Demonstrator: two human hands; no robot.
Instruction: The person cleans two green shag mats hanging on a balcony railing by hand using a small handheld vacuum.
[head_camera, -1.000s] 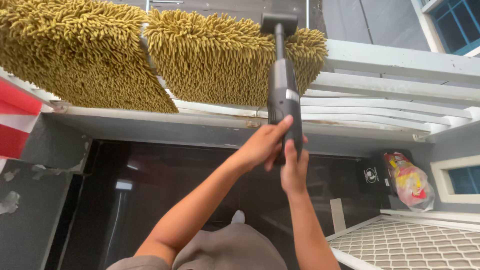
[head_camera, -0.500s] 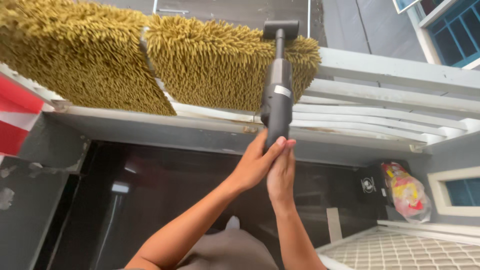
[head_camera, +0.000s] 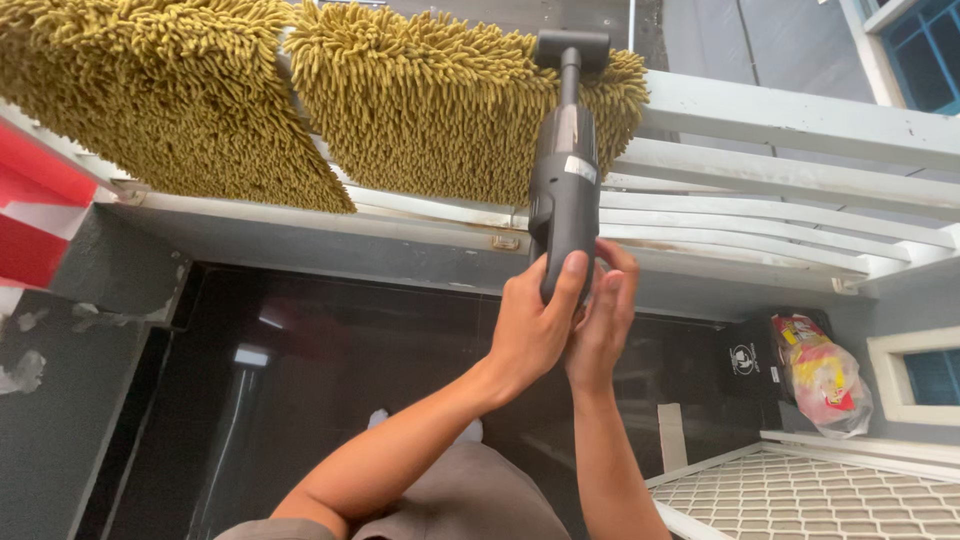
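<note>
Slippage threatens, since the left hand (head_camera: 535, 325) and right hand (head_camera: 600, 320) clasp only the handheld vacuum's (head_camera: 563, 200) tail end, so pushing its nozzle (head_camera: 571, 48) hard could tug the shaggy mat (head_camera: 440, 110) off the white railing (head_camera: 780, 170).

Dark grey handheld vacuum (head_camera: 565, 190) — upright, nozzle pressed on shaggy mustard mat (head_camera: 450, 95).

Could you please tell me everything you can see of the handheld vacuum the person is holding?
The handheld vacuum is a slim dark grey cylinder, plastic by its look, with a thin neck ending in a wide flat nozzle. It points away from the person, the nozzle pressed on the shaggy mustard mat draped over a white railing. The left hand and right hand grip its lower end.
</note>
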